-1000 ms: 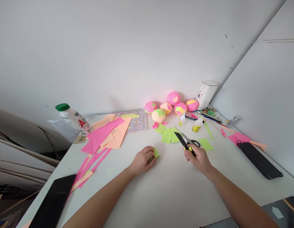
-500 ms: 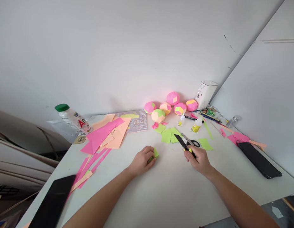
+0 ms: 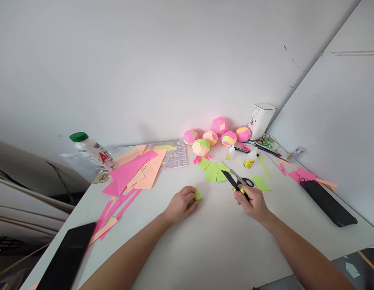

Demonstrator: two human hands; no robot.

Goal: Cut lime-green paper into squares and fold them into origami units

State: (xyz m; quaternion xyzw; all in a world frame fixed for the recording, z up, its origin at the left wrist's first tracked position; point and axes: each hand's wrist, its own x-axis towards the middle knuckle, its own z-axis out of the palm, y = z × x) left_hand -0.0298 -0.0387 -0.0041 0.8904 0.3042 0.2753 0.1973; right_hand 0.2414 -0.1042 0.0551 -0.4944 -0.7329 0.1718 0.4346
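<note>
Low over the middle of the white table, my left hand (image 3: 181,204) is closed on a small piece of green paper (image 3: 198,195), mostly hidden by the fingers. To the right, my right hand (image 3: 252,202) grips a box cutter (image 3: 234,183), its dark blade angled up and to the left. Just behind the blade lie a pair of scissors (image 3: 246,182) with black handles. Several green paper pieces (image 3: 211,173) are spread beyond my hands, and another green square (image 3: 261,183) rests right of the scissors.
Paper balls (image 3: 201,147) stand along the wall, near two small glue bottles (image 3: 250,158). Pink and peach sheets (image 3: 129,174) cover the left side, by a green-capped bottle (image 3: 93,151). A black tablet (image 3: 67,255) lies front left, a black case (image 3: 329,202) at right.
</note>
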